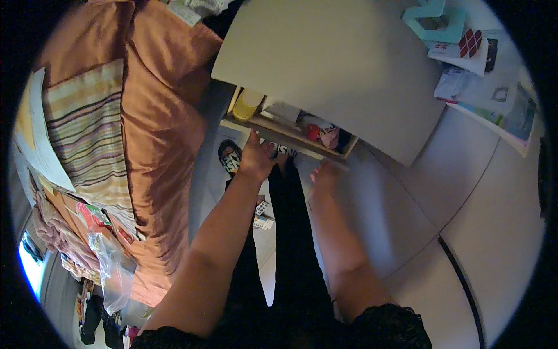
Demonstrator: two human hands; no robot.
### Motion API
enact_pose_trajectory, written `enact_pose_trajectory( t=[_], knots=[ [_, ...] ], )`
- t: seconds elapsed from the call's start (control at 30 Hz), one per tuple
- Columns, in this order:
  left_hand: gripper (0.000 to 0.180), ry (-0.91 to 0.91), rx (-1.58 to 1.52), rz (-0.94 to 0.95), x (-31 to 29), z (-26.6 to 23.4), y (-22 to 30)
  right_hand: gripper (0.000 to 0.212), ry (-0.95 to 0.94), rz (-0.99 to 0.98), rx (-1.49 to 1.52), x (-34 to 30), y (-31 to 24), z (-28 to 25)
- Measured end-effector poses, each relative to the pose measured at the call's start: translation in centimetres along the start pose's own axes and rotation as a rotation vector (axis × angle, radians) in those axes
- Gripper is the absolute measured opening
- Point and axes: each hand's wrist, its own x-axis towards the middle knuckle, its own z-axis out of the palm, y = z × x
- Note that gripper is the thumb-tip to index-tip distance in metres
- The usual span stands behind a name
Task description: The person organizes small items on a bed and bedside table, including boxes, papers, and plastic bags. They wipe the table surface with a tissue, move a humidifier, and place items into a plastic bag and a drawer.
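Observation:
A shallow drawer (pixel 285 127) stands pulled out under a pale tabletop. In it lie a round yellow object (pixel 248 103), a white packet-like item (pixel 282 110) and a red and pink bundle (pixel 323 135). My left hand (pixel 257 158) rests against the left part of the drawer's front, one finger stretched up to its edge and the others apart from it. My right hand (pixel 324 175) is at the right end of the drawer front, below its edge. Its fingers are bent and mostly hidden in shadow, so their hold does not show.
At left is a bed with an orange sheet (pixel 163 116), a striped cloth (pixel 87 139) and a clear plastic bag (pixel 113 270). Papers (pixel 494 93) and a turquoise object (pixel 436 23) lie at upper right. A black cable (pixel 462 279) crosses the tiled floor. My feet in printed slippers (pixel 230 158) stand below the drawer.

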Motion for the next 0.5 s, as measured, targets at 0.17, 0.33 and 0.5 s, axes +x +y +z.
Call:
enact_pose_trajectory(
  t=[0.17, 0.33, 0.5],
  knots=[
    [0.076, 0.028, -0.092, -0.003, 1.5, 7.3, 3.1, 0.025, -0.189, 0.029, 0.071, -3.4, -3.7, -1.1],
    [0.076, -0.366, -0.234, 0.011, 3.5, 11.4, 5.5, 0.025, -0.456, 0.048, 0.056, -5.5, -9.2, -0.4],
    [0.08, -0.205, -0.115, 0.023, 0.8, 11.9, 6.1, 0.027, -0.686, -0.047, -0.12, -9.9, -12.3, -0.6]
  ],
)
